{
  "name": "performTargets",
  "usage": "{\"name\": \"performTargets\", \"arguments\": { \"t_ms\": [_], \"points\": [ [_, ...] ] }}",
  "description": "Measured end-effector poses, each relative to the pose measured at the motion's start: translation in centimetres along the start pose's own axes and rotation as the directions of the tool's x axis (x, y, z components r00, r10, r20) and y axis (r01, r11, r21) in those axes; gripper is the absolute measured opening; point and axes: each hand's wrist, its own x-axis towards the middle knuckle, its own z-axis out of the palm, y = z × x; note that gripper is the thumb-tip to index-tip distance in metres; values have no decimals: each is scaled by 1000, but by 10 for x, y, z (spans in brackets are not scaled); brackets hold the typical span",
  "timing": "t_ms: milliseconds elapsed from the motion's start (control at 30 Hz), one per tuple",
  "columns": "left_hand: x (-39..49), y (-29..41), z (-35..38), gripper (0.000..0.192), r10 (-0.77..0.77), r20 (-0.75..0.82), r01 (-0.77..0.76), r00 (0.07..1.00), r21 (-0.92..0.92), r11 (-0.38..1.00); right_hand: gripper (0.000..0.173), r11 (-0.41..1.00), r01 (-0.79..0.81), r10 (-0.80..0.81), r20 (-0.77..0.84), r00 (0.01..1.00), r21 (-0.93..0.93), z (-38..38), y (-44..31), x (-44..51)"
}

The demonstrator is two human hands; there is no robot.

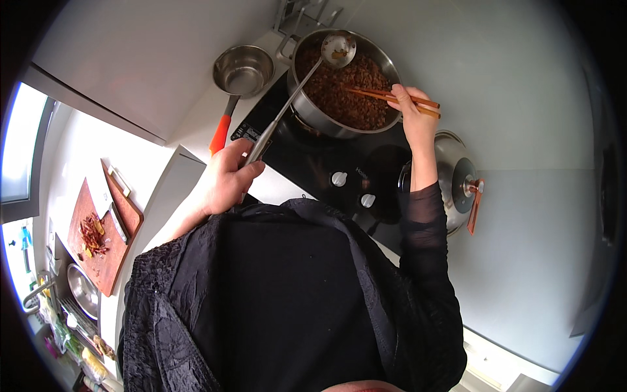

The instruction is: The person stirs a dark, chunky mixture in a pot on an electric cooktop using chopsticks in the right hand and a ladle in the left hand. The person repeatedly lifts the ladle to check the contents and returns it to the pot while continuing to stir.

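On a black gas or electric stove point(313, 169) stands a wide steel pot point(338, 128) filled with a reddish-brown, crumbly food point(362, 73). My left hand point(232, 176) grips the handle of a long steel ladle point(338, 50), whose bowl hangs over the back left part of the pot with a few bits of food in it. My right hand point(415, 110) holds a pair of wooden chopsticks point(426, 105) at the pot's right rim, their tips at the food near the middle. The ladle and the chopsticks are apart.
Left of the pot sits a small steel saucepan point(243, 71) with an orange-ended handle. A domed lid point(453, 181) stands at the stove's right. Far left, a cutting board point(105, 259) bears a cleaver point(100, 196) and dried red chillies point(92, 235), beside a sink with a steel bowl point(82, 289).
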Motion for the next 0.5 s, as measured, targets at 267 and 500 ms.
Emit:
{"name": "performTargets", "arguments": {
  "t_ms": [267, 500],
  "points": [
    [-1, 4, -3, 21, -63, 117, 89, 991, -236, 968, 33, 960, 93, -54, -153, 987, 266, 28, -19, 8],
    [-8, 7, -10, 21, -47, 108, 76, 993, -277, 958, 34, 956, 104, 1, -358, 934, 274, 19, -2, -3]
  ]
}}
